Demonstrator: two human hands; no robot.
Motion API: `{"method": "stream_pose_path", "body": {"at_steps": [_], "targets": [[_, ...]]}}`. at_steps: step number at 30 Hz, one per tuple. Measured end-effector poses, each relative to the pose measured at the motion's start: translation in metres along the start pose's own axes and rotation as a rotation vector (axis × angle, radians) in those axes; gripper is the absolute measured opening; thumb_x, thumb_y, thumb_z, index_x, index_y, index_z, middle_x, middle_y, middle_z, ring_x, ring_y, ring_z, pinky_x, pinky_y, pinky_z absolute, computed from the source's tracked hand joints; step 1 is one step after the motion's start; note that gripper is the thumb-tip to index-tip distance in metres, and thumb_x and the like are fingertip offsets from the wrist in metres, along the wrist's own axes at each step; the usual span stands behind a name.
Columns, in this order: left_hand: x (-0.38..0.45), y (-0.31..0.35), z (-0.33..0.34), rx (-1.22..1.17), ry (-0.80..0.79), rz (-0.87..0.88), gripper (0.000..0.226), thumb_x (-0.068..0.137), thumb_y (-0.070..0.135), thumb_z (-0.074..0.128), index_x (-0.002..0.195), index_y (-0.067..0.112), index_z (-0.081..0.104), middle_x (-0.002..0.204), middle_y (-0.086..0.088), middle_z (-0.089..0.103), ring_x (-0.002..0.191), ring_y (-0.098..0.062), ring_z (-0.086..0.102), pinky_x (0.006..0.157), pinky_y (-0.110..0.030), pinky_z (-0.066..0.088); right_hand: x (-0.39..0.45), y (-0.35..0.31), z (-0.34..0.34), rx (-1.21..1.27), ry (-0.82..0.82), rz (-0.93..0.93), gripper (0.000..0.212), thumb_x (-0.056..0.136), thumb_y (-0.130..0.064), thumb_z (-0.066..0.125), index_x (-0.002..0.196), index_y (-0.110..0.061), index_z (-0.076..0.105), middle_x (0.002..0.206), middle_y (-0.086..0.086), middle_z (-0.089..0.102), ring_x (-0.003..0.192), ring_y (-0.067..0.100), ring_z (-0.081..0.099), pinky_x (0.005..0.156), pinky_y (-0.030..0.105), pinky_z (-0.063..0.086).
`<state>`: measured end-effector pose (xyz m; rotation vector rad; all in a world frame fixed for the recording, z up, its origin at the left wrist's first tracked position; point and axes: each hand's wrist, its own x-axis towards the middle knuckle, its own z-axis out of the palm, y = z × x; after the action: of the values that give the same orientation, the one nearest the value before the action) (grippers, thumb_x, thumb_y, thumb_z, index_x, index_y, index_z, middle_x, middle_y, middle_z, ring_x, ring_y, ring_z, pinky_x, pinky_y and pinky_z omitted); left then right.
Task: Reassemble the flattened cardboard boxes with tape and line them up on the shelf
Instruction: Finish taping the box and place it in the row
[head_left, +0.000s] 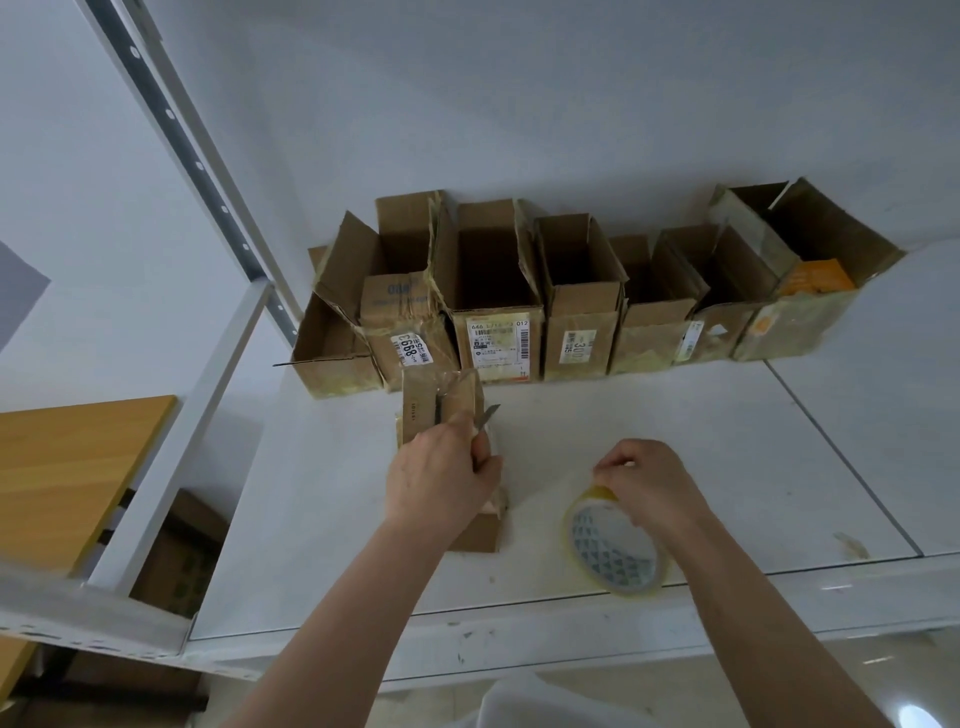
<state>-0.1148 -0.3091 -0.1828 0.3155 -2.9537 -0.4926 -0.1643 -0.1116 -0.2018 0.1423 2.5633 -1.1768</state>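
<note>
A small cardboard box (427, 410) stands on the white shelf (675, 457), in front of a row of several open boxes (496, 296) lined along the back wall. My left hand (441, 478) presses on the small box and grips a utility knife (487, 418), blade pointing up and right. Clear tape runs over the box's top seam. My right hand (644, 480) pinches the top of a roll of yellowish clear tape (613, 545) that rests on edge near the shelf's front.
A white metal upright (208, 171) with holes rises at the left. To the left sits a wooden tabletop (67, 467), with more cardboard (176, 551) on the floor below. A seam (831, 447) splits the shelf surface at the right.
</note>
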Motion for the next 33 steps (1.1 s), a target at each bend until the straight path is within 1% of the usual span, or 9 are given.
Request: {"method": "stream_pose_path", "body": {"at_steps": [6,10,14,17,21,23,26,31,33], "targets": [[-0.001,0.023,0.003,0.216,-0.074,-0.049,0.040,0.087,0.042,0.065,0.112,0.018,0.043,0.083,0.004,0.047,0.077,-0.023,0.061,0.055,-0.030,0.037,-0.001,0.002,0.003,-0.011,0.078,-0.108,0.017,0.086,-0.042,0.065,0.072,-0.034,0.060,0.078,-0.018,0.062,0.072,0.002,0.058,0.060,0.025,0.041],[0.000,0.025,0.005,0.242,-0.048,-0.055,0.038,0.088,0.037,0.063,0.114,0.017,0.042,0.087,0.004,0.047,0.078,-0.023,0.060,0.052,-0.029,0.033,-0.008,0.008,0.005,0.144,0.076,-0.170,0.019,0.088,-0.036,0.068,0.072,-0.031,0.059,0.079,-0.011,0.067,0.078,0.011,0.062,0.066,0.030,0.046],[0.003,0.023,-0.001,0.035,-0.004,-0.049,0.042,0.090,0.048,0.059,0.113,0.020,0.038,0.088,0.004,0.060,0.083,-0.026,0.065,0.059,-0.031,0.040,-0.014,0.006,-0.003,0.263,0.052,-0.265,0.018,0.091,-0.024,0.065,0.075,-0.033,0.060,0.076,-0.004,0.068,0.080,0.021,0.064,0.076,0.046,0.053],[0.004,0.021,-0.009,-0.149,0.037,0.003,0.051,0.090,0.063,0.049,0.121,0.023,0.047,0.083,0.012,0.057,0.079,-0.017,0.063,0.063,-0.029,0.046,-0.016,-0.001,-0.007,0.289,0.047,-0.320,0.018,0.092,-0.023,0.063,0.077,-0.033,0.061,0.075,-0.003,0.067,0.077,0.020,0.063,0.074,0.047,0.053],[-0.002,0.035,-0.013,-0.497,-0.008,0.146,0.062,0.070,0.084,0.050,0.103,0.033,0.061,0.089,0.017,0.066,0.073,0.000,0.062,0.068,-0.026,0.054,-0.018,-0.011,-0.009,0.327,0.048,-0.364,0.015,0.091,-0.023,0.063,0.079,-0.032,0.062,0.072,-0.002,0.066,0.073,0.020,0.063,0.070,0.045,0.053],[-0.003,0.041,-0.009,-0.564,-0.051,0.120,0.047,0.069,0.074,0.065,0.092,0.033,0.062,0.084,0.015,0.067,0.068,-0.001,0.062,0.064,-0.029,0.054,-0.019,-0.014,-0.009,0.336,0.041,-0.381,0.015,0.090,-0.021,0.063,0.079,-0.031,0.062,0.074,0.002,0.066,0.076,0.025,0.065,0.072,0.048,0.054],[-0.003,0.046,-0.004,-0.623,-0.035,0.068,0.018,0.081,0.039,0.076,0.076,0.030,0.062,0.070,0.011,0.066,0.064,-0.005,0.062,0.065,-0.035,0.056,-0.018,-0.013,-0.007,0.310,0.061,-0.413,0.015,0.092,-0.023,0.062,0.078,-0.029,0.062,0.074,-0.004,0.065,0.076,0.019,0.063,0.074,0.047,0.052],[-0.008,0.054,-0.003,-0.967,-0.100,-0.044,0.027,0.089,0.021,0.071,0.065,0.011,0.064,0.051,0.011,0.055,0.049,-0.005,0.048,0.054,-0.022,0.040,-0.017,-0.014,-0.001,0.062,0.345,-0.544,0.021,0.094,-0.047,0.053,0.083,-0.030,0.059,0.069,-0.012,0.063,0.065,0.007,0.057,0.057,0.030,0.045],[-0.010,0.057,-0.004,-1.106,-0.174,-0.098,0.029,0.092,0.017,0.067,0.064,0.010,0.064,0.043,0.013,0.051,0.041,0.000,0.044,0.047,-0.012,0.035,-0.018,-0.015,0.000,0.018,0.415,-0.610,0.025,0.093,-0.049,0.050,0.095,-0.026,0.059,0.062,-0.012,0.058,0.055,0.005,0.053,0.051,0.026,0.039]]}}
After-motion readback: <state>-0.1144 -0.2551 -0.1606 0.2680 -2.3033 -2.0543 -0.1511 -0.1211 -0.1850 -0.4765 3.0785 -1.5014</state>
